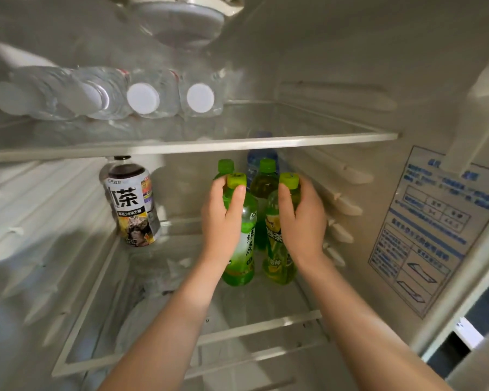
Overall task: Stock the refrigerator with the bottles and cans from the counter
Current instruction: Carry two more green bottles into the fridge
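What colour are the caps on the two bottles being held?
Lime green, on the left bottle's cap and the right bottle's cap; head view.

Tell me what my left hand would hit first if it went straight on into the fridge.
Probably the back-left bottle with the green cap, just beyond the tea bottle your left hand grips. The gap between them is hard to judge.

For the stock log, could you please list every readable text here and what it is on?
"茶": dark bottle, large character; small print blurred.
"绿茶": green bottle in the left hand.
Label unreadable: yellow-green bottle in the right hand.
Too blurred: wall sticker.
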A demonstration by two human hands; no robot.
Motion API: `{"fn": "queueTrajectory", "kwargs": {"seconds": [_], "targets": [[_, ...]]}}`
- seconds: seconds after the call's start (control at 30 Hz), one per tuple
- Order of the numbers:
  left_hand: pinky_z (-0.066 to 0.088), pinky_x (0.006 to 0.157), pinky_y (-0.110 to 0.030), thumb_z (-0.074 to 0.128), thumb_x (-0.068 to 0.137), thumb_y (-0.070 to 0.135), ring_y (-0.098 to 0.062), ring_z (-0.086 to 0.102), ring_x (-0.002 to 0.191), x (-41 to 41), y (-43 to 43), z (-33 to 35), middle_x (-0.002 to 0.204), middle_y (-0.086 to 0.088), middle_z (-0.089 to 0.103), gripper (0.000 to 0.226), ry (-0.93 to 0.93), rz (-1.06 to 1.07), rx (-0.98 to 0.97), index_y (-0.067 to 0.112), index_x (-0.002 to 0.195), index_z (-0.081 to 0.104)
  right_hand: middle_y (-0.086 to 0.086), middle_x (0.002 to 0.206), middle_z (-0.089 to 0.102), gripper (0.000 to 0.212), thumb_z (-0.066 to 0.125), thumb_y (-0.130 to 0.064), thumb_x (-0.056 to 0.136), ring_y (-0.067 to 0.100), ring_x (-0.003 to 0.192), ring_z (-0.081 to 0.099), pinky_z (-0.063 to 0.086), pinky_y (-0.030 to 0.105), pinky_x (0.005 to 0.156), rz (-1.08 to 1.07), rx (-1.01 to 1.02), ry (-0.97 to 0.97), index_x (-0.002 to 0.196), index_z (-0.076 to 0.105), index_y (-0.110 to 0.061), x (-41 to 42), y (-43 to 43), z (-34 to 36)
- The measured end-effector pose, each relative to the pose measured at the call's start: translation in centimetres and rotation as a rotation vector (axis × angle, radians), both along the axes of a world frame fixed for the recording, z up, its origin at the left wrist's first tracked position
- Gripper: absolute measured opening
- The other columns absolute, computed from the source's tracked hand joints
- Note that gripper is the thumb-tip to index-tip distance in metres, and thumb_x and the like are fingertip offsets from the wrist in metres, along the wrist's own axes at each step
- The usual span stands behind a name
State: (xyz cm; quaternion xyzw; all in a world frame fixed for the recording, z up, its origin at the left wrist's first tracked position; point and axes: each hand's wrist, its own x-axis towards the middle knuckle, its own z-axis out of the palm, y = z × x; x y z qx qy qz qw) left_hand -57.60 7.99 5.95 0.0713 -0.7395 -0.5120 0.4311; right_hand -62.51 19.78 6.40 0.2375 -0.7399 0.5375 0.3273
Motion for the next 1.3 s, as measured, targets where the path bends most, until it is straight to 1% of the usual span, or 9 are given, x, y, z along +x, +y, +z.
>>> {"fn": "queueTrajectory", "kwargs": {"seconds": [0.2,0.3,0.43,0.57,0.67,0.93,1.07,1.2,1.3], "targets": [[0.041,0.100,-0.029,0.050,0.095,0.033,-0.008,0.050,0.111,0.7,0.2,-0.1,0.119,0.006,0.054,0.040,-0.003,0.005,-0.022,0.014,0.130,0.046,-0.002,0.119,0.061,0.040,0.041,-0.039,0.094,0.015,0.110,0.055,0.044,0.030,0.092,0.001,0.074,-0.040,0.128,0.051,-0.018,1.0,0.4,-0.3],[0.031,0.106,-0.027,0.047,0.090,0.044,-0.011,0.040,0.123,1.8,0.4,-0.4,0.125,0.010,0.042,0.048,0.060,0.101,-0.051,0.017,0.130,0.043,0.008,0.138,0.047,0.055,0.039,-0.039,0.094,0.020,0.129,0.039,0.024,0.023,0.109,-0.060,0.108,-0.078,0.141,0.037,-0.011,2.6,1.1,-1.1],[0.031,0.105,-0.025,0.040,0.091,0.045,-0.010,0.041,0.123,5.2,2.3,-1.8,0.126,0.011,0.044,0.037,0.187,0.070,-0.007,0.029,0.124,0.042,0.006,0.135,0.049,0.046,0.041,-0.032,0.096,0.009,0.126,0.036,0.015,0.011,0.107,-0.067,0.115,-0.012,0.135,0.045,-0.009,6.4,3.3,-2.4],[0.034,0.103,-0.025,0.042,0.094,0.034,-0.011,0.048,0.117,9.5,5.6,-4.9,0.123,0.013,0.051,0.026,0.216,-0.110,0.045,0.036,0.119,0.048,0.006,0.126,0.055,0.037,0.044,-0.028,0.095,0.016,0.121,0.048,0.036,0.029,0.104,-0.005,0.169,-0.005,0.122,0.054,-0.006,11.8,7.2,-5.3],[0.037,0.101,-0.029,0.044,0.092,0.027,-0.012,0.054,0.113,12.3,8.3,-7.6,0.114,0.010,0.058,0.026,0.186,-0.259,0.154,0.045,0.109,0.052,0.003,0.119,0.055,0.032,0.041,-0.029,0.097,0.014,0.112,0.052,0.043,0.029,0.093,-0.021,0.249,-0.055,0.117,0.055,-0.008,16.4,11.1,-8.4],[0.046,0.078,-0.017,0.048,0.089,0.030,-0.005,0.059,0.083,17.3,17.2,-15.2,0.086,0.012,0.064,0.013,-0.179,-0.813,0.252,0.033,0.100,0.052,-0.008,0.096,0.065,0.027,0.043,-0.030,0.092,0.009,0.086,0.061,0.048,0.020,0.073,-0.386,0.204,-0.576,0.107,0.061,-0.018,30.2,22.3,-17.3],[0.045,0.076,-0.010,0.052,0.089,0.033,0.001,0.061,0.082,20.5,22.2,-19.2,0.086,0.012,0.067,0.011,-0.393,-1.071,-0.018,0.041,0.096,0.055,-0.013,0.082,0.067,0.021,0.049,-0.022,0.093,0.006,0.080,0.065,0.052,0.028,0.073,-0.642,-0.030,-0.958,0.089,0.056,-0.041,37.6,27.5,-22.7],[0.046,0.077,-0.024,0.056,0.094,0.023,-0.011,0.060,0.087,23.4,26.8,-24.5,0.096,0.013,0.063,0.014,-0.806,-1.381,-0.441,0.033,0.104,0.058,-0.011,0.079,0.066,0.018,0.046,-0.019,0.096,-0.002,0.071,0.063,0.046,0.017,0.066,-0.856,-0.208,-1.237,0.091,0.058,-0.032,46.6,31.5,-27.6],[0.043,0.084,-0.025,0.051,0.096,0.028,-0.014,0.057,0.099,25.9,29.0,-29.2,0.114,0.005,0.061,0.026,-1.115,-1.457,-0.774,0.020,0.120,0.057,-0.006,0.084,0.066,0.017,0.043,-0.025,0.097,0.013,0.079,0.063,0.049,0.031,0.075,-0.977,-0.317,-1.440,0.093,0.060,-0.024,54.1,33.1,-31.2]]}}
